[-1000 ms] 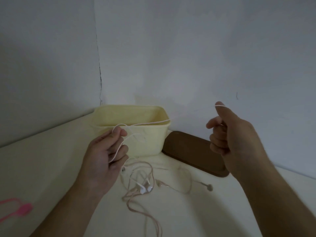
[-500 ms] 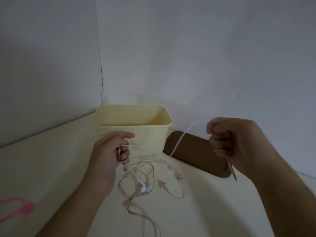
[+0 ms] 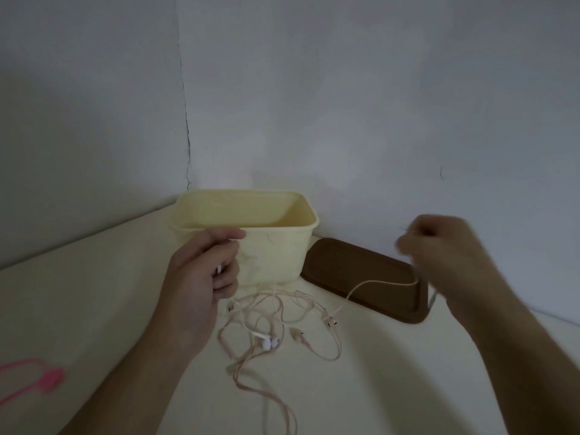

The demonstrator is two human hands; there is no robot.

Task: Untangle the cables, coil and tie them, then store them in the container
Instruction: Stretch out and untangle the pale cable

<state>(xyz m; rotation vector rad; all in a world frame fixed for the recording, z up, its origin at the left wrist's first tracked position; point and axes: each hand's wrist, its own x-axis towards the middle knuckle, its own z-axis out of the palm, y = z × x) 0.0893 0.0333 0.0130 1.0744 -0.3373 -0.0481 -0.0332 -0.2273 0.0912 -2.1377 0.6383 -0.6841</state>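
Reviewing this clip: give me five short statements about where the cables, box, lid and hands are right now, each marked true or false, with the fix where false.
1. The yellow box stands open, with no lid on it. True.
2. The brown lid lies to the left of the box. False: it lies flat on the table to the box's right.
3. The right hand grips a pale cable that runs down to the tangle on the table. True.
4. The white earbuds are already inside the box. False: they lie in the tangle on the table in front of it.
5. The left hand lies flat and open on the table. False: it is raised in front of the box, fingers curled round a thin white cable.
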